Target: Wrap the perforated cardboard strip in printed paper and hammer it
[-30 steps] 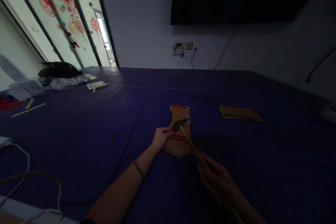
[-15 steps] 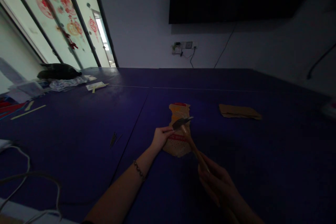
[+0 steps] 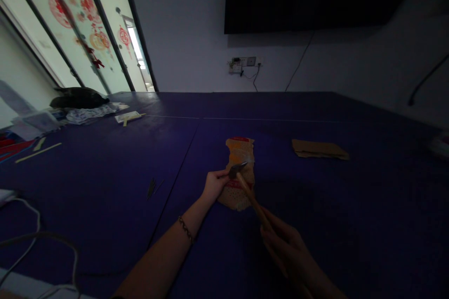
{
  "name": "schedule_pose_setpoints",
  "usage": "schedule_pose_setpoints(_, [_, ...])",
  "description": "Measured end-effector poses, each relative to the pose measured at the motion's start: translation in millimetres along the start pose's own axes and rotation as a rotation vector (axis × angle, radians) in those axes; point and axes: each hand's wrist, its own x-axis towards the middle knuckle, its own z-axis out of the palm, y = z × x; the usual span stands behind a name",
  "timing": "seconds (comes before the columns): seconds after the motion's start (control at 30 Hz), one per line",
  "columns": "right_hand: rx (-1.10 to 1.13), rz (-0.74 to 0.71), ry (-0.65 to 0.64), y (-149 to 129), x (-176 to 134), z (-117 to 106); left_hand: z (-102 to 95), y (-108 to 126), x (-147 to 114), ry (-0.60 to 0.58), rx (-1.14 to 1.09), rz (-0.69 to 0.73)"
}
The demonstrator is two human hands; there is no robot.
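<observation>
My right hand [image 3: 284, 240] is wrapped round the wooden handle of a hammer [image 3: 253, 202]. The dark metal head points up and away, low over a torn piece of printed brown cardboard [image 3: 238, 198] on the table. My left hand [image 3: 214, 185] reaches in from the left, thumb and fingers pinched together at the cardboard's left edge. Its fingertips are right by the hammer head, which hides whatever is between them. Several thin dark nails [image 3: 150, 188] lie loose on the table to the left.
A folded piece of brown cardboard [image 3: 320, 149] lies at the right on the purple table [image 3: 196, 252]. A white packet [image 3: 128, 117], a black bag [image 3: 80, 97] and papers are at the far left. A white cable [image 3: 37, 215] loops at the near left.
The hammer head has come down and to the left, closer to my left fingertips. My right hand has shifted slightly left with it; my left hand stays nearly in place.
</observation>
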Motion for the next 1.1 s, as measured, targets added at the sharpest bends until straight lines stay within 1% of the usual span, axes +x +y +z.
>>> schedule_pose_setpoints(0.13, [-0.010, -0.043, 0.028, -1, -1, 1, 1.8, 4, -1, 0.006, 0.001, 0.011])
schedule_pose_setpoints(0.27, [-0.040, -0.081, 0.026, -2, -1, 2, 3.1, 6, -2, 0.009, -0.014, 0.021])
schedule_pose_setpoints(0.4, [-0.012, -0.072, 0.051, -4, -2, 3, 3.3, 5, -1, 0.005, -0.023, 0.019])
schedule_pose_setpoints(0.57, [0.016, -0.055, 0.006, -6, -3, 4, 3.3, 5, 0, -0.034, -0.073, 0.003])
schedule_pose_setpoints(0.63, [0.008, -0.056, 0.014, -4, -2, 4, 3.7, 8, -2, -0.045, -0.086, -0.002])
schedule_pose_setpoints(0.77, [0.029, -0.061, 0.032, 0, 0, 4, 5.2, 12, -5, -0.074, -0.173, -0.003])
schedule_pose_setpoints(0.93, [0.046, -0.050, -0.026, 2, 3, 1, 5.1, 10, -3, -0.088, -0.212, 0.007])
schedule_pose_setpoints(1.0, [0.032, -0.045, -0.017, 2, 2, 1, 4.7, 8, -2, -0.097, -0.204, 0.010])
schedule_pose_setpoints(1.1, [0.045, -0.028, 0.029, 2, 0, 2, 4.9, 6, -1, -0.117, -0.216, 0.012])
